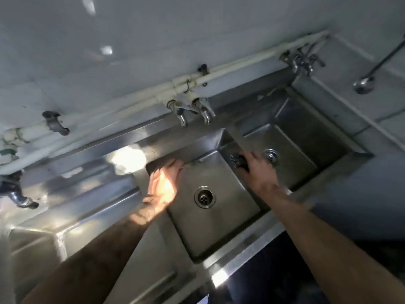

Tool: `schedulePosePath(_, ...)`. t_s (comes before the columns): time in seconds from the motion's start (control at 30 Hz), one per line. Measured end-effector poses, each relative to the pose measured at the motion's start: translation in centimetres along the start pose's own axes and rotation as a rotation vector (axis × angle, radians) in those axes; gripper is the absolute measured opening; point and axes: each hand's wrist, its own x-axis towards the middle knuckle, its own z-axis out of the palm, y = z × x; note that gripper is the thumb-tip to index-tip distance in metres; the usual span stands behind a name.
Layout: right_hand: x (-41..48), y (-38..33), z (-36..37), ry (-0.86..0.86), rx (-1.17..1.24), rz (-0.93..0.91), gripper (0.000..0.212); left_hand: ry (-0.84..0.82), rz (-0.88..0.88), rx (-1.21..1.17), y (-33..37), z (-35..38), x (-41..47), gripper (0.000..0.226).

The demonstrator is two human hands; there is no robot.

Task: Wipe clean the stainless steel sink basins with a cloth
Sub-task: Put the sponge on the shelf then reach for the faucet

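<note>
White pipes (131, 106) carry taps (205, 111); perhaps a ladle (365, 84) hangs right.

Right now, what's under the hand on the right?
Under the right hand is a dark scrubbing pad, pressed on the divider between two sink basins. Only its far end shows; the hand covers the rest.

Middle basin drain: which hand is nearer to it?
Left. The left hand rests inside that basin just left of the middle basin drain; the right hand sits up on the divider, holding a dark scrubber.
</note>
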Motion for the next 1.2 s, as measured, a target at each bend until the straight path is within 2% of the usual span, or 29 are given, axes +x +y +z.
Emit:
schedulePosePath(0.1, -5.5, 0.5, -2.1, 0.045, 0.011, 0.062, 0.042, -0.070, 0.083, 0.031, 3.8, -1.0, -0.7, 0.017)
schedulePosePath(0.27, -14.1, 3.2, -4.9, 0.138, -0.016, 0.196, 0.044, -0.096, 0.301, -0.012, 10.3, -0.9, -2.5, 0.017)
schedulePosePath(0.53, -29.7, 9.8, -7.2, 0.234, -0.035, 0.420, 0.047, -0.180, 0.583, -0.073, 22.2, 3.0, -9.8, 0.012)
schedulePosePath(0.93, -56.4, 21.1, -3.8, 0.287, 0.014, 0.766, 0.043, -0.304, 0.893, -0.018, 37.7, 11.7, -29.8, 0.005)
schedulePosePath(1.2, -68.9, 26.3, 0.1, 0.253, 0.039, 0.908, 0.038, -0.420, 1.062, 0.022, 43.9, 17.9, -41.8, 0.010)
